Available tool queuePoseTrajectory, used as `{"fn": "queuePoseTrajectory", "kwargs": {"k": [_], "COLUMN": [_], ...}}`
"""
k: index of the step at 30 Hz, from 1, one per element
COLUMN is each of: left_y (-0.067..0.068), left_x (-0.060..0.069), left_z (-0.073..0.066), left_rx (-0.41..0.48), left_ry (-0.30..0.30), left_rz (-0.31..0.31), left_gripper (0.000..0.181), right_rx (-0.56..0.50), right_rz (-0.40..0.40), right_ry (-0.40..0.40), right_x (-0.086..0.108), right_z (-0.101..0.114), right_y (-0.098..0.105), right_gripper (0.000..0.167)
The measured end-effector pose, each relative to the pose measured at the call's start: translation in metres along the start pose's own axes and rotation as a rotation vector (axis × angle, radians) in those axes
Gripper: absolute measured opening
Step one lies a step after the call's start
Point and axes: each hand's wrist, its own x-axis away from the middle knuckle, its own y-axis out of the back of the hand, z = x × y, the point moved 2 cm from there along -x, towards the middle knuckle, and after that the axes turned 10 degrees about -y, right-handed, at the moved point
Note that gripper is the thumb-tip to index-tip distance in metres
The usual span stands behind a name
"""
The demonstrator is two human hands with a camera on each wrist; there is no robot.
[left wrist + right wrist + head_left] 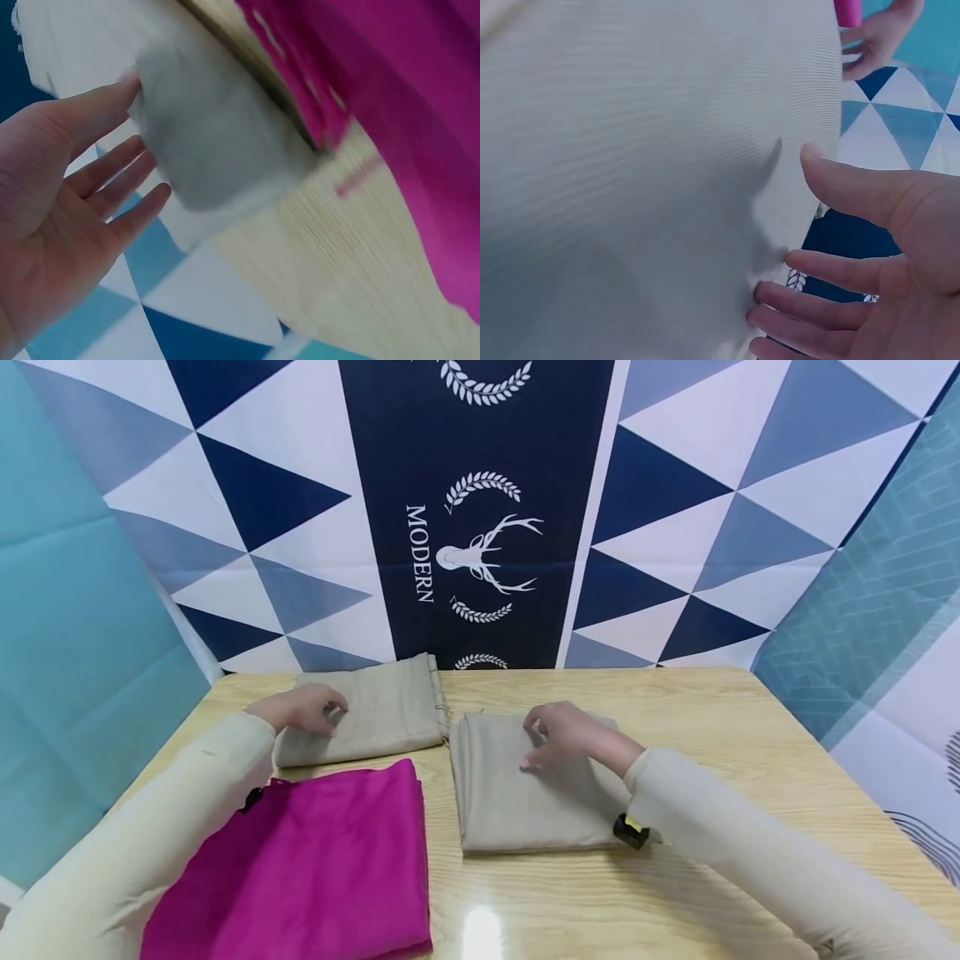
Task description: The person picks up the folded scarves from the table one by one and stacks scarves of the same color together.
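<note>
My left hand (306, 707) is over a folded beige cloth (390, 710) with a frayed edge, at the back left of the table. In the left wrist view its fingers (124, 169) are spread and slightly bent, and no fabric is gripped between them and the thumb. My right hand (564, 732) is above a second folded beige cloth (510, 802), right of centre. Its thumb and fingers (832, 304) stand apart in the right wrist view, the fingertips at the cloth's surface. Whether they touch it, I cannot tell.
A folded magenta cloth (337, 860) lies at the front left, partly under my left forearm. All three cloths rest on a light wooden table (720, 718). A patterned curtain (472, 468) hangs along its back edge, with a teal sheet (82, 610) at the left.
</note>
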Motion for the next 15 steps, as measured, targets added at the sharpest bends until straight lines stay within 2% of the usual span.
{"fn": "queuePoseTrajectory", "kwargs": {"k": [5, 8, 11, 12, 13, 14, 15], "left_y": [0.011, 0.011, -0.001, -0.012, -0.020, -0.024, -0.024], "left_x": [0.017, 0.022, 0.016, 0.012, 0.007, 0.004, 0.002], "left_z": [0.017, 0.035, 0.069, 0.091, 0.108, 0.116, 0.117], "left_rx": [-0.009, 0.034, 0.074, 0.102, 0.125, 0.148, 0.182], "left_ry": [0.079, 0.155, 0.215, 0.188, 0.196, 0.214, 0.236], "left_rz": [-0.020, -0.014, 0.004, -0.024, -0.015, 0.000, 0.014], "left_gripper": [0.038, 0.042, 0.046, 0.046, 0.045, 0.043, 0.040], "right_rx": [-0.037, -0.085, -0.144, -0.161, -0.182, -0.203, -0.224], "right_rz": [0.005, 0.010, 0.031, 0.035, 0.045, 0.055, 0.063], "right_ry": [-0.003, -0.005, -0.023, -0.027, -0.038, -0.053, -0.070], "right_x": [-0.020, -0.035, -0.051, -0.056, -0.061, -0.066, -0.072], "right_z": [0.015, 0.024, 0.031, 0.034, 0.035, 0.037, 0.039], "right_y": [0.003, 0.003, 0.002, 0.002, 0.001, 0.001, 0.000], "right_gripper": [0.053, 0.053, 0.053, 0.053, 0.052, 0.052, 0.052]}}
